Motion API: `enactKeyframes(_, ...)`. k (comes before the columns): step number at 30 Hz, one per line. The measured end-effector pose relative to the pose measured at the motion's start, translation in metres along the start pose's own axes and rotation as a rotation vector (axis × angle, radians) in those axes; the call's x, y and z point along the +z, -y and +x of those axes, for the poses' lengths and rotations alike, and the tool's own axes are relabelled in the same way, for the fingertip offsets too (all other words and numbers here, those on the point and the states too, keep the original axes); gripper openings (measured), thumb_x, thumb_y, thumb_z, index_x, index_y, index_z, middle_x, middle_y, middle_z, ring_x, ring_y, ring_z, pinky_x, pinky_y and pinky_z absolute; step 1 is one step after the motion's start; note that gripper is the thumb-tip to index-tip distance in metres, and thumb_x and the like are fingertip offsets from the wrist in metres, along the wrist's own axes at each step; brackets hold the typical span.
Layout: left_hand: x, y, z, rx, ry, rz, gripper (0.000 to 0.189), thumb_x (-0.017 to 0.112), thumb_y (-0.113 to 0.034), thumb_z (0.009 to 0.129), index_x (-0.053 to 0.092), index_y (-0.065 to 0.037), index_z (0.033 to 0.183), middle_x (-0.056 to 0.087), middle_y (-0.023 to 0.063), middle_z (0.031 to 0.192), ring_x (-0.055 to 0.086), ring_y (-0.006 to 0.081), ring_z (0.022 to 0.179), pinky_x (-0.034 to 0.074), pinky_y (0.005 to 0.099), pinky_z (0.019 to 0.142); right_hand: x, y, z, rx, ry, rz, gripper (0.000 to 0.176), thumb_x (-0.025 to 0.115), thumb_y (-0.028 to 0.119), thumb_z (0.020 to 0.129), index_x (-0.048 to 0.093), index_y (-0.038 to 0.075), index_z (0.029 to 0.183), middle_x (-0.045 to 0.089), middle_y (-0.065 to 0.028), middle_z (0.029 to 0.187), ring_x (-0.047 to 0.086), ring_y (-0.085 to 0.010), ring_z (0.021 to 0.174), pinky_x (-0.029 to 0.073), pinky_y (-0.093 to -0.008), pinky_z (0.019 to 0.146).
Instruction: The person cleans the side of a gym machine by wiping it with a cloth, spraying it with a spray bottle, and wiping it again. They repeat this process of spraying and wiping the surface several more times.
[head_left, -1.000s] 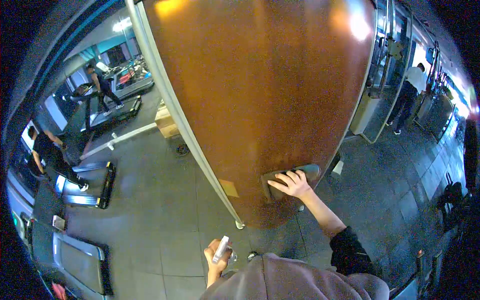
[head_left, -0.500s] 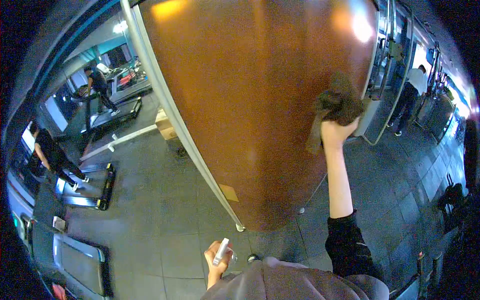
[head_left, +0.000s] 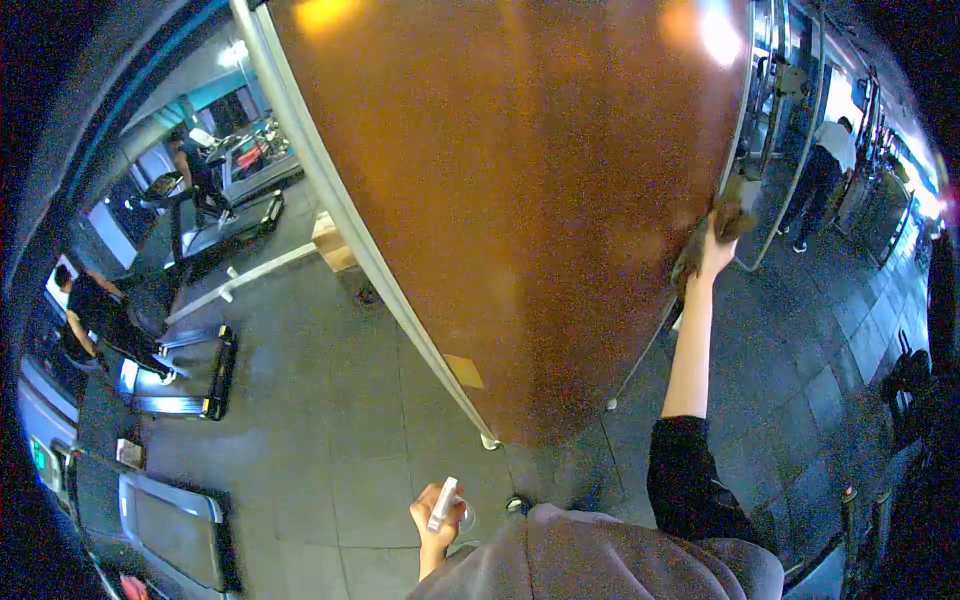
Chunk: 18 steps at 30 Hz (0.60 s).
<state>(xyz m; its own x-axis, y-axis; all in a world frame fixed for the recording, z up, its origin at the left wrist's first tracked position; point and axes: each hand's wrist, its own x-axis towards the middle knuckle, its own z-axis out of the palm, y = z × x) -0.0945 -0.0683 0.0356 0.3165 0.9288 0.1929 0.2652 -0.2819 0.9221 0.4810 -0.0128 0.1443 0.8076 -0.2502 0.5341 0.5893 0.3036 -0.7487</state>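
Note:
A tall reddish-brown panel [head_left: 510, 230] with a pale metal frame stands in front of me. My right hand [head_left: 716, 252] is stretched forward to the panel's right edge, closed on a dark brown cloth [head_left: 690, 262] that bunches above the fingers and hangs down along the edge. Low by my body, my left hand [head_left: 432, 515] is wrapped around a spray bottle, whose white trigger head [head_left: 443, 503] points up. The bottle's body is mostly hidden by the hand.
At left, people stand on treadmills [head_left: 180, 400]; another treadmill [head_left: 170, 525] is nearer. A cardboard box [head_left: 333, 243] sits behind the panel's left side. A person in a white top [head_left: 833, 150] bends by equipment at right. Dark tiles cover the floor [head_left: 370, 470].
My right hand has moved right with the cloth, from the panel's face to its right edge. The left hand keeps its place with the spray bottle.

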Motion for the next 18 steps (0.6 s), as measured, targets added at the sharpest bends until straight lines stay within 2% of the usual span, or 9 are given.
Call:
enactKeyframes(4,-0.001,-0.012,0.001,0.008,0.012,0.010,0.023,0.062,-0.004,0.058,0.067,-0.003,0.080,0.060,0.0093,0.066,0.056,0.0226,0.059,0.046,0.0321,0.056,-0.049,-0.139,-0.054,0.308,-0.048,0.027,0.049,0.068,0.015,0.079,0.049,-0.001,0.121,0.060,-0.0083,0.108,0.057,-0.0195,0.086,0.044,-0.0314,0.080)
enactKeyframes(6,-0.001,-0.013,0.000,-0.041,0.033,-0.011,0.023,0.061,-0.004,0.058,0.067,-0.003,0.081,0.060,0.0096,0.066,0.057,0.0224,0.059,0.046,0.0322,0.055,-0.070,-0.150,-0.093,0.448,-0.043,0.007,0.052,0.067,0.016,0.077,0.048,-0.002,0.122,0.060,-0.0104,0.111,0.057,-0.0235,0.093,0.043,-0.0340,0.085)
enactKeyframes(7,0.000,-0.014,0.002,0.053,0.025,0.023,0.023,0.061,-0.004,0.058,0.067,-0.003,0.080,0.060,0.0098,0.066,0.057,0.0225,0.058,0.046,0.0323,0.055,-0.078,-0.169,-0.101,0.444,-0.045,0.007,0.052,0.067,0.016,0.077,0.048,-0.002,0.122,0.060,-0.0104,0.111,0.057,-0.0235,0.093,0.043,-0.0340,0.085)
enactKeyframes(9,0.005,-0.016,0.005,0.156,0.005,0.045,0.022,0.061,-0.004,0.059,0.067,-0.003,0.080,0.061,0.0101,0.067,0.057,0.0225,0.058,0.047,0.0324,0.055,-0.079,-0.203,-0.097,0.544,-0.016,-0.457,0.060,0.070,0.028,0.074,0.048,-0.003,0.121,0.059,-0.0170,0.114,0.056,-0.0322,0.101,0.041,-0.0384,0.090)
enactKeyframes(12,0.008,-0.019,0.006,0.136,0.018,0.092,0.021,0.061,-0.004,0.059,0.067,-0.003,0.079,0.061,0.0103,0.067,0.057,0.0230,0.058,0.047,0.0323,0.055,-0.027,-0.035,-0.039,0.421,0.024,-0.385,0.057,0.067,0.030,0.080,0.047,-0.003,0.122,0.058,-0.0174,0.115,0.055,-0.0292,0.105,0.040,-0.0364,0.092)
enactKeyframes(13,0.009,-0.019,0.008,0.166,0.020,0.073,0.020,0.061,-0.004,0.059,0.066,-0.002,0.078,0.061,0.0102,0.066,0.057,0.0233,0.058,0.047,0.0322,0.055,-0.013,-0.063,-0.011,0.103,-0.004,-0.284,0.050,0.064,0.026,0.083,0.048,-0.004,0.120,0.059,-0.0165,0.115,0.055,-0.0279,0.105,0.040,-0.0352,0.093)
enactKeyframes(14,0.010,-0.019,0.009,0.195,0.026,0.056,0.019,0.060,-0.004,0.059,0.066,-0.002,0.077,0.060,0.0100,0.065,0.057,0.0236,0.058,0.047,0.0321,0.056,0.004,-0.020,0.006,-0.044,0.009,-0.089,0.050,0.065,0.025,0.082,0.048,-0.004,0.119,0.058,-0.0167,0.114,0.056,-0.0279,0.104,0.040,-0.0346,0.092)
enactKeyframes(15,0.011,-0.016,0.010,0.197,0.031,0.053,0.019,0.060,-0.004,0.059,0.066,-0.002,0.077,0.060,0.0100,0.065,0.057,0.0236,0.058,0.047,0.0321,0.056,0.020,0.036,0.019,-0.028,0.010,-0.126,0.049,0.066,0.023,0.081,0.049,-0.004,0.118,0.059,-0.0169,0.114,0.056,-0.0274,0.103,0.040,-0.0346,0.092)
enactKeyframes(18,0.012,-0.003,0.006,0.164,0.080,0.046,0.022,0.063,-0.007,0.060,0.065,-0.002,0.081,0.060,0.0084,0.068,0.055,0.0230,0.058,0.043,0.0339,0.053,0.060,0.132,0.033,-0.293,-0.047,0.009,0.048,0.069,0.014,0.077,0.049,-0.004,0.117,0.060,-0.0169,0.110,0.058,-0.0274,0.099,0.042,-0.0349,0.090)
